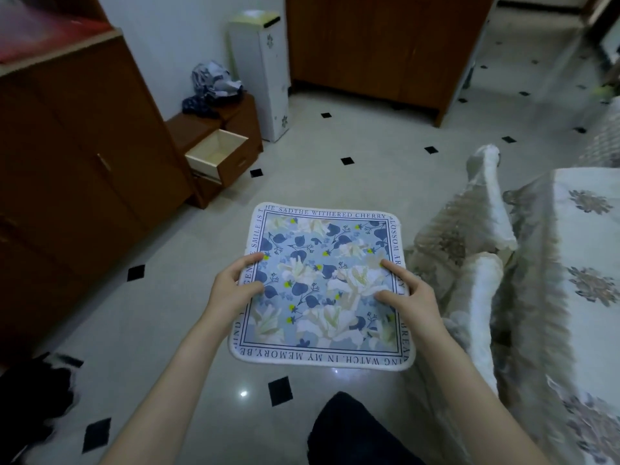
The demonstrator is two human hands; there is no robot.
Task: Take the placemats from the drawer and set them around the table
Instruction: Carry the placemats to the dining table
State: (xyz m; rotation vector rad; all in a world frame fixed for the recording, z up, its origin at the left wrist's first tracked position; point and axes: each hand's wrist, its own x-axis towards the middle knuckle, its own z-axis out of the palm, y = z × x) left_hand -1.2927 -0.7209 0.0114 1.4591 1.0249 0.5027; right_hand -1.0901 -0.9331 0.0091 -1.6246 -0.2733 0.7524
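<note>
Overhead, both hands grip one floral placemat [320,286] flat above the floor — left hand [235,283] pinching its left edge, right hand [411,293] its right edge. Behind, the drawer [219,152] stands open; the table [583,250] is right.

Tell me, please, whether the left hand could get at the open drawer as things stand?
Probably not without a step. The left hand is gripping the floral placemat together with the right hand, and the open drawer lies well ahead to the left across bare floor. Nothing blocks the path.
</note>
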